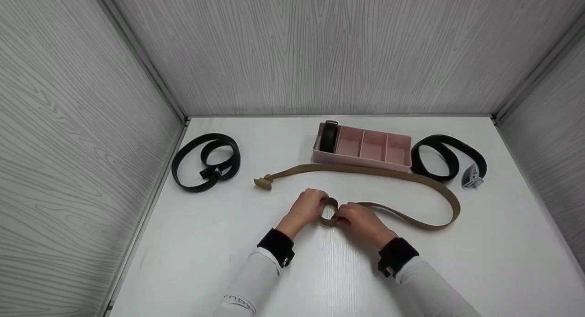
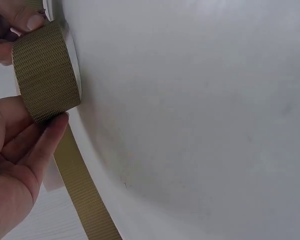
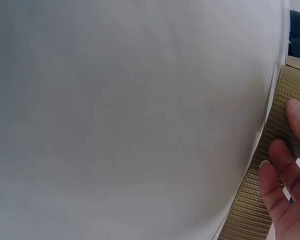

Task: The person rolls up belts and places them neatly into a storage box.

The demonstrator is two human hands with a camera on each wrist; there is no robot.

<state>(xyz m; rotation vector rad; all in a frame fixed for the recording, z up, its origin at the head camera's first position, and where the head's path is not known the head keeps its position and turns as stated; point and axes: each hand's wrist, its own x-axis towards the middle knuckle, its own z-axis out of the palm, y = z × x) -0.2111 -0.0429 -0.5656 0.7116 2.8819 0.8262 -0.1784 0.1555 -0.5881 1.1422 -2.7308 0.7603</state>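
Observation:
A tan webbing belt [image 1: 413, 178] lies on edge in a wide curve over the white table, its free end rolled into a small ring. At its other end, toward the left, is a tan buckle [image 1: 263, 183]. My left hand [image 1: 305, 208] holds the ring's left side; in the left wrist view, its thumb and fingers pinch the ring's edge [image 2: 46, 70]. On the ring's other side my right hand [image 1: 364, 222] pinches the strap where it leaves the coil. The right wrist view has fingers [image 3: 285, 165] against the woven strap.
Behind the belt stands a pink divided box [image 1: 363, 161] with a rolled black belt [image 1: 328, 136] in its left compartment. One loosely coiled black belt [image 1: 175, 164] lies at left, another [image 1: 466, 148] with a silvery buckle at right. Grey wood-grain panels [image 1: 292, 52] enclose the table.

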